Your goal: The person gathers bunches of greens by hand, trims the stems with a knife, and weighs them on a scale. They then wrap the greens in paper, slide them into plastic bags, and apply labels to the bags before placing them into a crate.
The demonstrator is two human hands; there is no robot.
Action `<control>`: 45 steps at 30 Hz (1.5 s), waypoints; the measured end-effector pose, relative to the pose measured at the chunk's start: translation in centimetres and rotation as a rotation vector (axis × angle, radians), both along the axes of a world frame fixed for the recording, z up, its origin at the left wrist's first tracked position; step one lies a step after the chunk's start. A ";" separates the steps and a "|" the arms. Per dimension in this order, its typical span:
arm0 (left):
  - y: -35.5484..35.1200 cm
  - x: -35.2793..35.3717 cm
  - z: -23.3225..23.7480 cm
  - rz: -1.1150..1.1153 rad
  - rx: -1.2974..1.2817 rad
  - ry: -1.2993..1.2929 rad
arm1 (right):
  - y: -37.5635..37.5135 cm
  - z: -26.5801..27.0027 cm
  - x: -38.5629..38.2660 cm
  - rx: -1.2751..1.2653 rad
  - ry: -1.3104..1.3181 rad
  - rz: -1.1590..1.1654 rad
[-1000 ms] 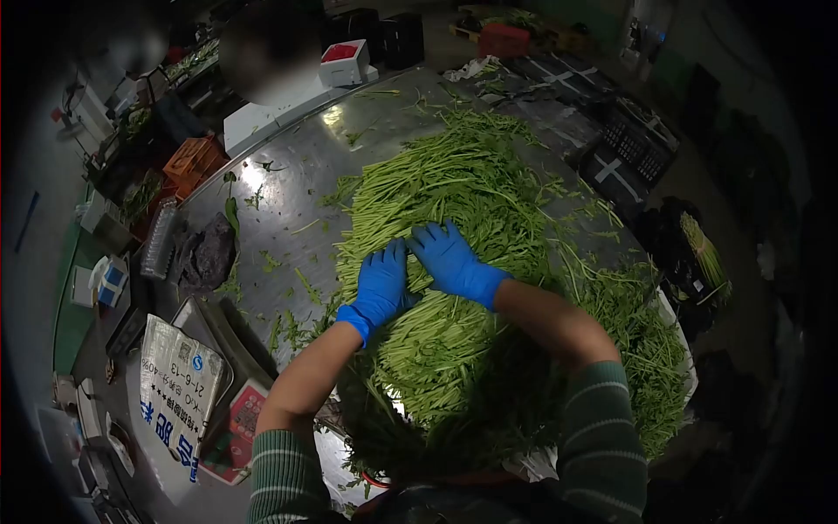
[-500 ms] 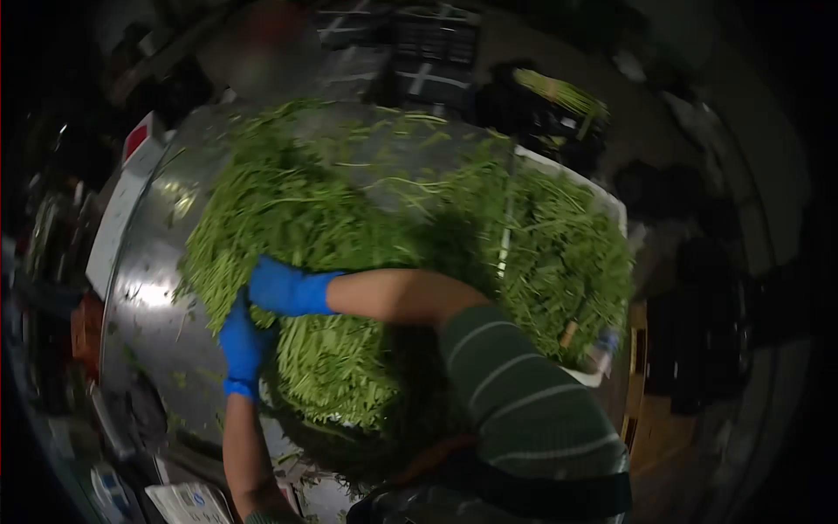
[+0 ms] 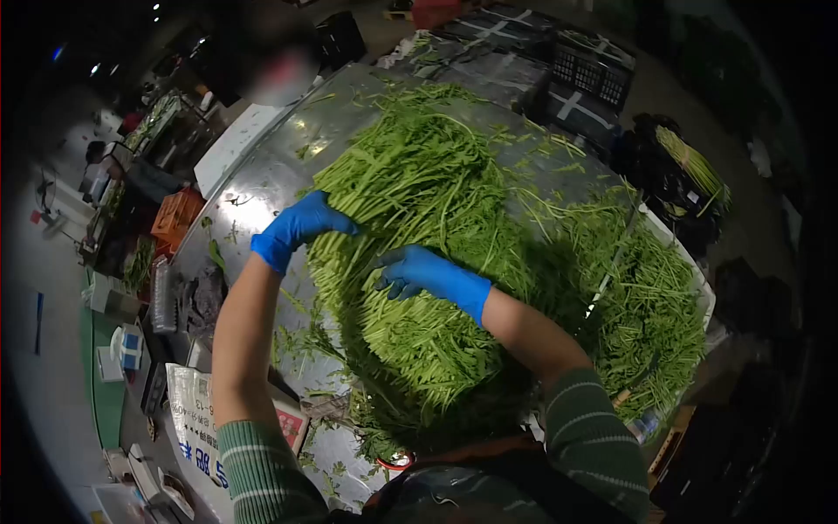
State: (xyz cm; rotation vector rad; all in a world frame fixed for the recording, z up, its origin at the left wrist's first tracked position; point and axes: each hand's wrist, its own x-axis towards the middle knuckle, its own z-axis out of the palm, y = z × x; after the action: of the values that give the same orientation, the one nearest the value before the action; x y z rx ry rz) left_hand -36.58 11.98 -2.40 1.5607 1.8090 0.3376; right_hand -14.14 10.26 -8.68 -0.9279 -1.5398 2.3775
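Note:
A large heap of leafy green stalks [image 3: 436, 183] lies on the metal table [image 3: 253, 196]. My left hand [image 3: 307, 225], in a blue glove, rests at the heap's left edge with its fingers stretched over the stalk ends. To its right, my right hand [image 3: 428, 275], also gloved in blue, is over the middle of the heap, fingers apart and slightly curved. Below it sits a nearer bunch of greens [image 3: 436, 349] with pale cut ends facing left. Neither hand is closed round any stalks.
A white-rimmed container of greens [image 3: 655, 306] stands at the right. Black crates [image 3: 589, 79] are beyond the table, beside a tied bundle of stalks [image 3: 690, 162]. An orange crate [image 3: 177, 218] and a printed sack [image 3: 196, 419] are left. Another person [image 3: 105, 166] is far left.
The view has turned, shifting the table scene rightward. My hands, close together before at the heap's lower left, are now apart, with the right one over the middle and its fingers spread.

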 end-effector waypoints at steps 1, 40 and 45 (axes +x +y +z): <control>0.1 0.5 -0.1 -0.035 -0.047 -0.010 | 0.5 -1.3 -0.9 0.011 0.016 0.004; -8.9 9.0 19.7 0.282 0.615 -0.632 | 5.3 -5.9 -8.1 0.141 0.055 -0.587; -7.8 6.6 11.5 0.382 0.247 -0.857 | 0.7 -1.1 -0.4 0.354 0.272 -0.400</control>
State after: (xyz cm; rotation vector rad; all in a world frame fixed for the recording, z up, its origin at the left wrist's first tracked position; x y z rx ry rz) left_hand -29.96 4.13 9.13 0.9508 1.3699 1.2367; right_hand -14.55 10.95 -9.76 -0.7164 -1.4427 1.7954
